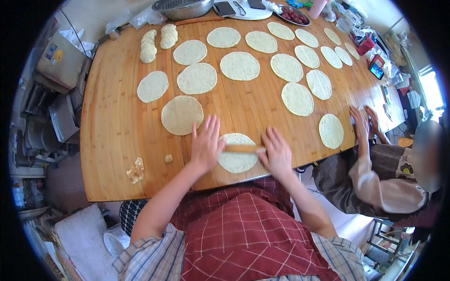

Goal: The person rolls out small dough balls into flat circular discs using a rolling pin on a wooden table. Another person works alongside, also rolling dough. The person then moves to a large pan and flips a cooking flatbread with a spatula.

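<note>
A wooden rolling pin (240,149) lies across a flat round of speckled dough (238,163) near the front edge of the wooden table. My left hand (206,145) is at the pin's left end, fingers stretched forward, palm down. At the right end is my right hand (276,152), also palm down, its thumb side by the pin. Neither hand's fingers wrap around the pin. Just beyond my left hand lies another dough round (182,115). Several more rounds are spread over the table, such as one (239,66) farther back. Two rows of dough pieces (148,46) lie at the back left.
A flaky scrap (136,170) and a small dough lump (168,158) lie at the front left. A co-worker's hands (364,121) work at the right edge. Along the back stand a metal bowl (188,10) and a plate of dark red balls (294,15). A phone (376,71) leans at the right.
</note>
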Action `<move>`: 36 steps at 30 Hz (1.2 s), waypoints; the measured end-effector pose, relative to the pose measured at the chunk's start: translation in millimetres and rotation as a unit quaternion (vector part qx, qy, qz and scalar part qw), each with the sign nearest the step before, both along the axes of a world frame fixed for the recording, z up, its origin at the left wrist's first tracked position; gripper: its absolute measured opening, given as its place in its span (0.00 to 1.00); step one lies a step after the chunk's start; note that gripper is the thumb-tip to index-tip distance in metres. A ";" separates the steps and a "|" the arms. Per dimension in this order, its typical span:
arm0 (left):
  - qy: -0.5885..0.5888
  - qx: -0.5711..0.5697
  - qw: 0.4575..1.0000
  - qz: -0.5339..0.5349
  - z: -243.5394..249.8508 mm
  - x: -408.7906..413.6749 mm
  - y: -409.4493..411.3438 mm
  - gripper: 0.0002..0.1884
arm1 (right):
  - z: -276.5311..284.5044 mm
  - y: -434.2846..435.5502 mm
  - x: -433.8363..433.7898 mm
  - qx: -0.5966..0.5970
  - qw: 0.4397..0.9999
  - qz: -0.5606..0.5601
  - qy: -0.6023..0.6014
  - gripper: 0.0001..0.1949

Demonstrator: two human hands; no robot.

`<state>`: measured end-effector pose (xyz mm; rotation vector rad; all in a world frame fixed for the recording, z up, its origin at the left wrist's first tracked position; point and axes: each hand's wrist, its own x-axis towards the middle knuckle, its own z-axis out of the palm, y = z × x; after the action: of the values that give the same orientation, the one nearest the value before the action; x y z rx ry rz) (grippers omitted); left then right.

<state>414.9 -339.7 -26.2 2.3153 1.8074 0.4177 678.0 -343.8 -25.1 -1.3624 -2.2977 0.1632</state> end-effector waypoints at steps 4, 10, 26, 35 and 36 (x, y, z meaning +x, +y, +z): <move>-0.024 -0.028 0.999 -0.030 5.2 1.9 -46.2 0.35 | -7.9 -65.7 5.4 -0.055 0.997 -0.015 0.055 0.25; 0.039 0.076 0.996 0.030 -3.5 3.4 81.7 0.34 | -10.1 38.3 -6.5 0.025 0.996 -0.081 0.016 0.26; 0.015 0.058 0.993 0.102 8.8 26.2 10.5 0.38 | -7.9 43.6 -5.3 -0.001 0.996 -0.055 -0.069 0.35; 0.017 0.015 0.991 0.134 -7.5 31.1 -28.4 0.38 | 3.3 45.2 3.8 -0.038 0.995 0.062 -0.072 0.30; 0.023 0.011 0.988 0.154 -2.9 31.4 -8.1 0.38 | 4.6 60.4 0.3 -0.027 0.996 0.051 -0.066 0.30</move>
<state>446.3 -347.8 -29.2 2.0770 2.2009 0.4314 678.3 -283.4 -20.5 -1.3178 -2.4913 0.1730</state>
